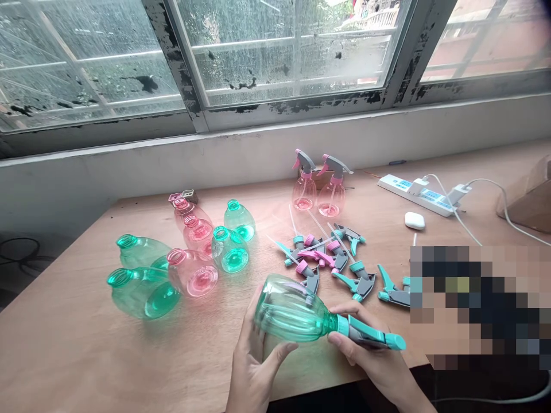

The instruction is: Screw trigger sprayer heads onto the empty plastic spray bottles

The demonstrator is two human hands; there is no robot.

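A green spray bottle (293, 312) lies tilted on its side between my hands, its teal-and-grey trigger head (370, 334) pointing right. My left hand (253, 361) cups the bottle's wide base, fingers behind it and thumb below. At the neck, my right hand (365, 358) pinches the teal collar between thumb and fingers. Just beyond the bottle, several loose trigger heads (318, 258) in pink, teal and grey lie in a pile with their tubes. Open green bottles (230, 252) and pink bottles (193, 272) without heads stand to the left.
Two pink spray bottles (331, 198) with heads on stand near the wall. At the right are a power strip (415, 195) with plugged-in chargers, a white earbud case (414, 221) and a brown box (527, 195). A pixelated patch hides the table's right edge.
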